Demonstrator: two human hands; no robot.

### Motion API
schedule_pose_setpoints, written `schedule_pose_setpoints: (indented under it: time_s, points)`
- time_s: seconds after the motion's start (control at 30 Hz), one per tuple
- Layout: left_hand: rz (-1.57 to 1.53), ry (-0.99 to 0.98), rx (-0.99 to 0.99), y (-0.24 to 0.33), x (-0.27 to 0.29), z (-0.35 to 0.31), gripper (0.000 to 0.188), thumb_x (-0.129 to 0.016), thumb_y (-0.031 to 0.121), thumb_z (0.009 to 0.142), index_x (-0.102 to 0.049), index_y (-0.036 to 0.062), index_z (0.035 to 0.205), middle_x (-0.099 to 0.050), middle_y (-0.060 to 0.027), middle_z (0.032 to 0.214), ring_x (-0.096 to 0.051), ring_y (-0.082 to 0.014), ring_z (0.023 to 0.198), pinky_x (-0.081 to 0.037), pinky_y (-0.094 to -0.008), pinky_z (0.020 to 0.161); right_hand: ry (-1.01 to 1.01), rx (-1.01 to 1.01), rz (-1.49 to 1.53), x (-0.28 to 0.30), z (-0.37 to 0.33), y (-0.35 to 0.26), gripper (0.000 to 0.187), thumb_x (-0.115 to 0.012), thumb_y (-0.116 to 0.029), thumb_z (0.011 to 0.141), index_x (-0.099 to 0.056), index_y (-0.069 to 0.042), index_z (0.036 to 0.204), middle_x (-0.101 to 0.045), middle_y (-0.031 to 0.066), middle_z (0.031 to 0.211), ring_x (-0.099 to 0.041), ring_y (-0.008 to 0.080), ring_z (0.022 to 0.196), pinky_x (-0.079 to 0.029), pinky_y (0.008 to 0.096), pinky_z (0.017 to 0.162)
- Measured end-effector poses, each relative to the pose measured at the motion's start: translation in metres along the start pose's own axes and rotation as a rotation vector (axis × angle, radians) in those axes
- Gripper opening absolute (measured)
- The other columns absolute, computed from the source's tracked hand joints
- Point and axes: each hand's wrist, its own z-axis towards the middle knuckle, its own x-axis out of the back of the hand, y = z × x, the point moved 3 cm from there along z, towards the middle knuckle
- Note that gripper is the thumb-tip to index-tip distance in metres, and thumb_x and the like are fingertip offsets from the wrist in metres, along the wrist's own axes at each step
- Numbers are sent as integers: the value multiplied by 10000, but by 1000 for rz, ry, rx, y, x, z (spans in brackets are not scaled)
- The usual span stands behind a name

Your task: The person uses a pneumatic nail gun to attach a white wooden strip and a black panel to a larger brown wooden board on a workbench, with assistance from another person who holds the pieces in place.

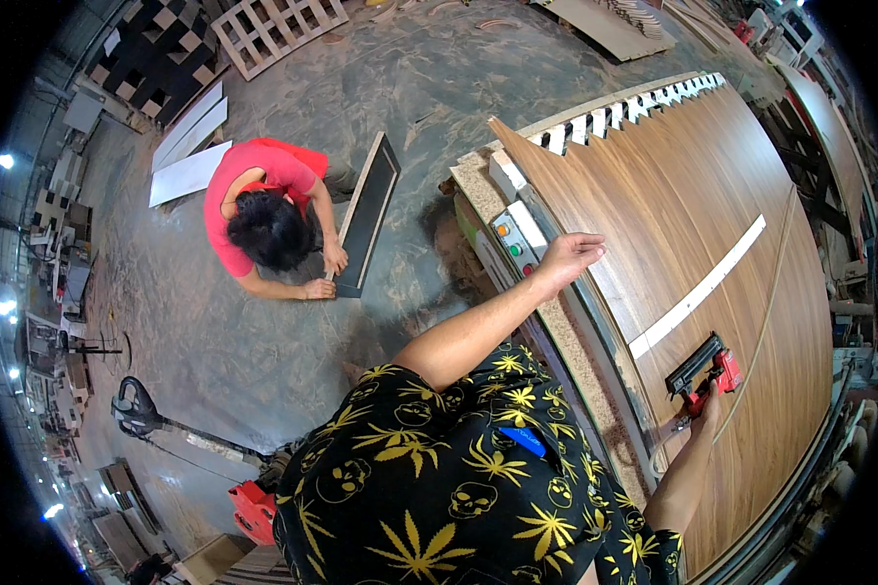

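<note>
My right hand (707,411) is wrapped round the handle of a red and black nail gun (720,372). The tool is over a large wood-grain panel (688,210). My left hand (568,261) reaches across the panel's near left edge, its fingers stretched out, with nothing visible in them. Between my hands, a long white strip (698,289) with small marks lies slanted across the panel. A thin tan hose (773,292) runs over the panel beside the nail gun.
A control box (514,239) with coloured buttons is fixed at the bench's left side. Notched white pieces (615,115) line the panel's far edge. Across the floor, a person in red (273,210) bends over a dark framed board (373,219). A pallet jack handle (139,409) stands at left.
</note>
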Motion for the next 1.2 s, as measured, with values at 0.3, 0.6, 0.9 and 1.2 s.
schedule_pose_setpoints:
  time_s: [0.3,0.6,0.9,1.2]
  points:
    - [25,-4,6,2,-4,1,389,-653,138,1023,-595,28,1391,-681,-120,1280,-635,-179,1231,-522,-299,1059,17,-9,-11,3,1,-2,455,-703,-461,963,-631,-109,1241,-656,26,1066,-658,210,914,-587,398,764]
    - [34,22,26,6,7,-13,378,-654,133,1019,-606,40,1383,-673,-128,1300,-630,-185,1243,-516,-315,1078,-16,12,-9,-22,-18,4,499,-684,-471,968,-612,-88,1280,-650,54,1073,-659,233,926,-618,436,757]
    - [381,-78,-172,-10,5,2,377,-707,102,966,-654,1,1325,-725,-113,1240,-680,-159,1101,-559,-309,952,113,-16,-47,-54,-43,-21,395,-687,-429,967,-635,-115,1201,-656,24,972,-651,171,774,-562,354,655]
    - [516,-167,-90,-23,-22,0,355,-711,95,948,-680,41,1297,-716,-97,1207,-674,-182,1107,-545,-331,981,129,-46,-45,-49,-49,-19,421,-695,-454,958,-666,-70,1130,-647,37,934,-641,193,770,-554,367,659]
